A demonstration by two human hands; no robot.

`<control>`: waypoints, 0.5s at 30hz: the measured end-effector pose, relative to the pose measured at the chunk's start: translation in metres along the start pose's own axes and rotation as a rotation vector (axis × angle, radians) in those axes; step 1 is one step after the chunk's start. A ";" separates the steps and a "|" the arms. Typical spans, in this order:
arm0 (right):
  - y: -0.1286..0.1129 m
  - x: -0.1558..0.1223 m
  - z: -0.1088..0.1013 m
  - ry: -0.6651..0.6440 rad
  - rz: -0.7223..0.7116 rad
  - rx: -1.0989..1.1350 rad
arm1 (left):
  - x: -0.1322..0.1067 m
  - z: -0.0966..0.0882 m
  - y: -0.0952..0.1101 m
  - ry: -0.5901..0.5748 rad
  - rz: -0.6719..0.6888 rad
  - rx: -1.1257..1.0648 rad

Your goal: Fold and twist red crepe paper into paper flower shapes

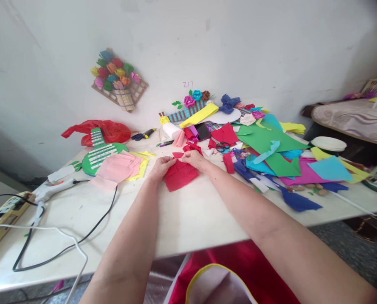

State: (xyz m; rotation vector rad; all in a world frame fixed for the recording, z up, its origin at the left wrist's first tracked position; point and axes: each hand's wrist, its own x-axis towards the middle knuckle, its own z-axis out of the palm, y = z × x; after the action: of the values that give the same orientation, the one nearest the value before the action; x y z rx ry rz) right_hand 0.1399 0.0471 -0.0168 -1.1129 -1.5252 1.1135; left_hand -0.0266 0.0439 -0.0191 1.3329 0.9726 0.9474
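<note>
Both my hands meet over the middle of the table, fingertips pinched on a small piece of red paper [178, 155]. My left hand [162, 167] grips its left side and my right hand [193, 159] grips its right side. Just below them a stack of red crepe paper pieces [181, 177] lies flat on the table. More red scraps [193, 147] lie right behind my fingers. The exact shape of the pinched piece is partly hidden by my fingertips.
A glue gun [53, 190] with its black cable rests at left, near pink paper pieces [117, 166]. Scissors [222, 145] and a phone [203, 131] lie behind my right hand. Green sheets [264, 141] and many coloured scraps cover the right side. Pliers [148, 133] lie at the back.
</note>
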 end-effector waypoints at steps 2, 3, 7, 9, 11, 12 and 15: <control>0.001 0.000 0.000 -0.004 0.006 -0.012 | 0.000 0.000 0.000 0.010 0.002 0.014; 0.001 0.000 0.000 -0.006 0.006 -0.019 | 0.001 0.000 0.000 0.016 0.003 0.024; 0.005 0.002 -0.001 0.000 -0.009 -0.042 | 0.002 0.000 -0.002 0.040 0.001 0.051; 0.006 0.004 0.000 0.000 -0.013 -0.044 | 0.002 0.000 -0.002 0.045 0.007 0.059; 0.008 0.005 0.000 0.001 -0.016 -0.046 | 0.002 0.000 -0.002 0.046 0.017 0.065; 0.009 0.005 0.000 0.001 -0.019 -0.050 | 0.002 0.000 -0.002 0.047 0.020 0.068; 0.010 0.006 0.000 0.001 -0.035 -0.069 | 0.002 0.001 -0.001 0.049 0.020 0.072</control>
State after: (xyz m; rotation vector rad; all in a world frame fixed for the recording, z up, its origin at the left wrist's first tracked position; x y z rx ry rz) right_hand 0.1403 0.0547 -0.0256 -1.1283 -1.5865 1.0436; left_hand -0.0251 0.0455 -0.0207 1.3877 1.0414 0.9720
